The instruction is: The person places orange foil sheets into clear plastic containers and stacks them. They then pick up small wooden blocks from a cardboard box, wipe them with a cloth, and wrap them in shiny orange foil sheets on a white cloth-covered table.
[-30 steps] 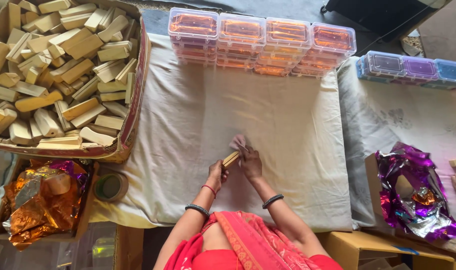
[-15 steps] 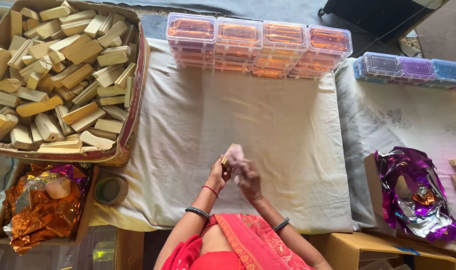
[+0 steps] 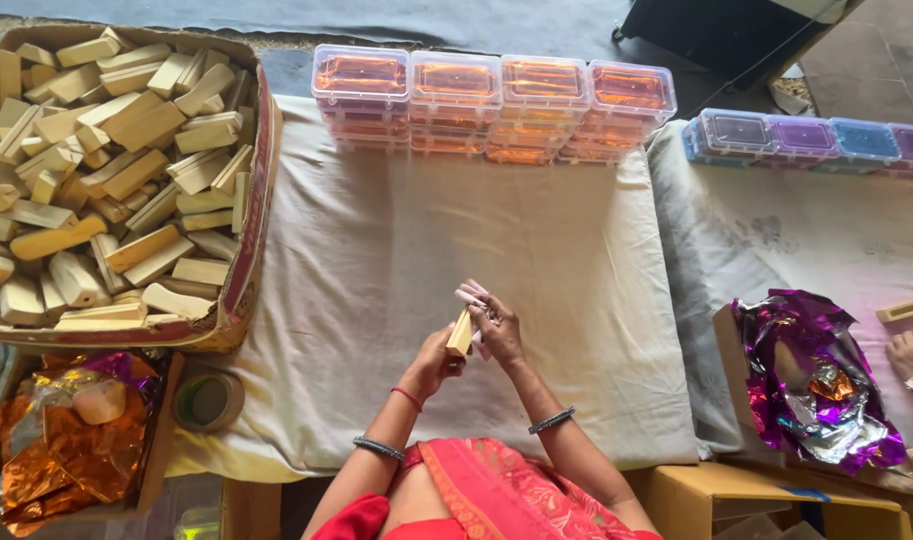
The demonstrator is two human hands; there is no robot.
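Head view shows you that the whole scene has slid down and to the left since a second ago, so your head has tipped; the cream cloth-covered surface (image 3: 396, 250) itself lies as before. Your hands have changed more: half a second ago they were raised with the pink cloth bunched over the block, and now the small wooden block (image 3: 460, 334) stands tilted and uncovered between them, above the middle of the cloth. Your left hand (image 3: 434, 362) has its fingers closed round the block's lower end. Your right hand (image 3: 498, 330) pinches the pink cloth (image 3: 472, 294) against the block's upper end, so the wiping looks to be partly done.

Around you, the cardboard box of wooden blocks (image 3: 106, 170) fills the left, the row of clear orange-filled boxes (image 3: 491, 100) lines the far edge, and purple foil (image 3: 806, 385) lies at the right beside another person's hand (image 3: 911, 355). Orange foil (image 3: 61, 440) and a tape roll (image 3: 208, 400) sit at lower left.
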